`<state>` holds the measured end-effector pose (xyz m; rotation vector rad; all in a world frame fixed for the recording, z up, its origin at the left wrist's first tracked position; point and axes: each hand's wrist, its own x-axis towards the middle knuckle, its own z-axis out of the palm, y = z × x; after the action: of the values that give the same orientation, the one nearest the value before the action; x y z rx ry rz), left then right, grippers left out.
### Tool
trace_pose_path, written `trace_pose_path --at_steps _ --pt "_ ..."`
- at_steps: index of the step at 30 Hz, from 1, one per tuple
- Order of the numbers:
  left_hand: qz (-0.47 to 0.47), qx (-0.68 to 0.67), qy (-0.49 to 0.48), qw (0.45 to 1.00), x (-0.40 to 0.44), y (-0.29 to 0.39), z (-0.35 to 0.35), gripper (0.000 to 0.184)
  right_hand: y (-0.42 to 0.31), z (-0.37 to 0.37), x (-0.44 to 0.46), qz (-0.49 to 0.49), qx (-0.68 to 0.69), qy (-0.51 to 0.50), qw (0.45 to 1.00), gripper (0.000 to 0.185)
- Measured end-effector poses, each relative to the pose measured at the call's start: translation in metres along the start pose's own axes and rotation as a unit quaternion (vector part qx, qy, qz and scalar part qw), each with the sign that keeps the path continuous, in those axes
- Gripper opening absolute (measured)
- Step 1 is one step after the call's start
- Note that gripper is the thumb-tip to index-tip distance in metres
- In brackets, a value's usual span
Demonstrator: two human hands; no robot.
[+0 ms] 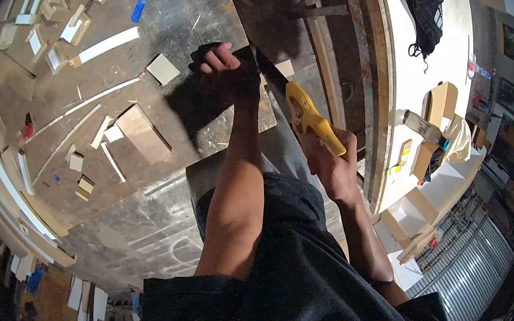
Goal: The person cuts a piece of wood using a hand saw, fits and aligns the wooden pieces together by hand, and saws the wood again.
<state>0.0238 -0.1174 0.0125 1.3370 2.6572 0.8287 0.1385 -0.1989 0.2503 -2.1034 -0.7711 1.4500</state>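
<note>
My right hand [333, 162] is wrapped around the yellow handle of a handsaw [304, 113]. Its dark blade runs up and to the left from the handle, along the right edge of the dark work surface [200, 10]. Close to the blade's left side, my left hand [219, 61] rests low over that surface, with its fingers curled. Deep shadow covers much of this hand, and whatever lies beneath it is hidden. A small pale block [163, 69] lies just left of it. To the right of the blade is a small light piece [284, 68].
Wood offcuts, including a flat rectangular board [143, 133] and thin strips [86, 103], lie scattered to the left. A blue scrap [139, 7] is farther up. Long wooden beams [370, 82] run along the right. Beyond them, a white panel [418, 86] carries a black stringy cloth [428, 11].
</note>
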Motion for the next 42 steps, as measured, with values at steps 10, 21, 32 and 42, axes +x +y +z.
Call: trace_pose_path --at_steps 10,21,32,42 --pt "0.021 0.051 -0.019 0.998 0.002 -0.014 0.018 0.021 -0.016 -0.013 0.048 0.037 0.032 -0.126 0.991 0.028" --pt "0.015 0.012 -0.045 0.999 -0.002 -0.01 0.008 0.041 -0.031 -0.013 0.008 0.057 -0.007 0.001 0.998 0.03" --pt "0.014 0.014 -0.007 1.0 -0.007 -0.007 -0.002 0.026 -0.007 -0.016 0.004 0.009 -0.026 -0.019 0.999 0.03" --pt "0.009 0.018 -0.008 1.0 -0.005 -0.008 0.004 0.031 -0.022 -0.009 0.003 -0.003 -0.094 -0.124 0.988 0.039"
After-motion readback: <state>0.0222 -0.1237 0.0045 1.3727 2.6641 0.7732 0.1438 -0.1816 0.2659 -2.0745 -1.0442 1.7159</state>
